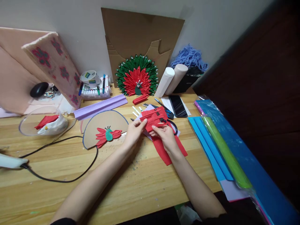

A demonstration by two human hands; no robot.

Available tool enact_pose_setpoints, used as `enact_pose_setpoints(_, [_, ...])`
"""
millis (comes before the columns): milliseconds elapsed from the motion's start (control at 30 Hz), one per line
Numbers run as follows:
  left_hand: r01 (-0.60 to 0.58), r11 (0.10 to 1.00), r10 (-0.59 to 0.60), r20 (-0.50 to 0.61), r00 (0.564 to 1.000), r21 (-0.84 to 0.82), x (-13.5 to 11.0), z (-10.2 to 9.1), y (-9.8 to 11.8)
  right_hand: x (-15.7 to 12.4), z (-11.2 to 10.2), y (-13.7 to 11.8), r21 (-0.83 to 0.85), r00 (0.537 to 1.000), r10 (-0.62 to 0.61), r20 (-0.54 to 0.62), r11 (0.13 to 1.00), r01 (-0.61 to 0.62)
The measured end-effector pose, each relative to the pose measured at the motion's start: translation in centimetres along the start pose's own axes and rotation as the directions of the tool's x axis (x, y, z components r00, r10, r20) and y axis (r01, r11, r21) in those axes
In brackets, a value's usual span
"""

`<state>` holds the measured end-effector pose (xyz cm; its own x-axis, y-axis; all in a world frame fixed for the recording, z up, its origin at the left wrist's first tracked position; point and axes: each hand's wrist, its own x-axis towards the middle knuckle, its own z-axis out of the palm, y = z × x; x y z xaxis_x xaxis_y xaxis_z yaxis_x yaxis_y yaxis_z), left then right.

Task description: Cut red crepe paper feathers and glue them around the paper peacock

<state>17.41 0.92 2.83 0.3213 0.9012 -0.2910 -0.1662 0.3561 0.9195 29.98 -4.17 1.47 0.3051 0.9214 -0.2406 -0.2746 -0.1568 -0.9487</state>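
Both hands hold a piece of red crepe paper (152, 117) above the table. My left hand (134, 132) pinches its left edge, and my right hand (165, 137) grips the lower edge between thumb and fingers. Under and beside the right hand lies a longer red crepe strip (162, 153). Dark-handled scissors (173, 126) stick out at the right of the paper, their blades partly hidden. Left of my hands, a semicircular cardboard piece (93, 131) with a blue rim carries a green bird body (109, 135) with red paper feathers.
A green and red paper peacock (137, 78) leans on cardboard (140, 28) at the back. A phone (178, 106) and markers (96, 90) lie behind. Blue and green paper rolls (227, 153) line the right edge. A glue gun (11, 161) with a black cord is at the left.
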Motion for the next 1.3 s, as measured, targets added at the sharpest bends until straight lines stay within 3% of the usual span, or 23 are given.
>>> enact_pose_setpoints(200, [0.023,1.0,-0.023,-0.04,0.999,-0.004,-0.7,0.8,-1.2,-0.1,0.5,0.2,-0.004,1.0,-0.001,-0.015,1.0,0.001])
enact_pose_setpoints(367, [-0.05,0.989,0.066,-0.11,0.992,0.143,0.0,-0.2,-0.9,0.6,-2.3,-1.3,-0.298,0.998,-0.006,0.062,0.954,0.024])
enact_pose_setpoints(433, [-0.076,0.982,0.099,-0.128,0.987,0.17,0.3,-0.7,-0.5,1.1,-4.6,-1.7,-0.513,0.989,-0.145,-0.01,0.85,0.119])
enact_pose_setpoints(500, [-0.108,0.976,0.136,-0.141,0.981,0.191,0.5,-1.1,0.0,1.6,-6.7,-1.8,-0.771,0.956,-0.289,-0.057,0.621,0.142])
enact_pose_setpoints(533, [-0.13,0.97,0.162,-0.15,0.975,0.206,0.5,-1.2,0.3,1.8,-7.5,-1.7,-0.848,0.954,-0.295,-0.053,0.518,0.113])
enact_pose_setpoints(600, [-0.177,0.955,0.222,-0.175,0.959,0.238,0.4,-1.4,0.9,2.0,-8.1,-1.3,-0.913,0.969,-0.243,-0.033,0.402,0.07])
enact_pose_setpoints(733, [-0.238,0.921,0.315,-0.232,0.92,0.309,-0.1,-1.5,1.8,1.9,-6.8,-1.0,-0.958,0.982,-0.186,-0.034,0.287,0.022])
enact_pose_setpoints(933, [-0.289,0.885,0.397,-0.265,0.879,0.366,-0.7,-1.5,2.3,1.5,-6.0,-1.2,-0.946,0.992,-0.125,-0.001,0.323,0.04])
enact_pose_setpoints(1033, [-0.314,0.883,0.416,-0.273,0.867,0.349,-0.5,-1.7,2.2,1.4,-6.3,-1.4,-0.932,0.986,-0.157,-0.049,0.361,0.011])
enact_pose_setpoints(1100, [-0.332,0.88,0.434,-0.291,0.853,0.339,-0.4,-1.9,2.0,1.1,-6.0,-1.8,-0.856,0.965,-0.227,-0.134,0.517,0.003])
enact_pose_setpoints(1167, [-0.348,0.873,0.455,-0.312,0.834,0.342,-0.2,-2.0,1.9,0.5,-4.9,-2.3,-0.635,0.961,-0.207,-0.181,0.771,0.046])
enact_pose_setpoints(1200, [-0.355,0.869,0.465,-0.321,0.825,0.346,-0.1,-2.1,1.9,0.1,-4.2,-2.5,-0.458,0.98,-0.142,-0.138,0.887,0.064])
enact_pose_setpoints(1233, [-0.357,0.867,0.47,-0.33,0.819,0.348,-0.1,-2.2,1.9,-0.5,-3.3,-2.6,-0.27,0.998,-0.058,-0.016,0.962,0.052])
enact_pose_setpoints(1300, [-0.357,0.865,0.475,-0.347,0.809,0.353,0.0,-2.3,1.8,-1.8,-1.4,-2.3,-0.022,0.971,0.058,0.231,0.998,-0.055])
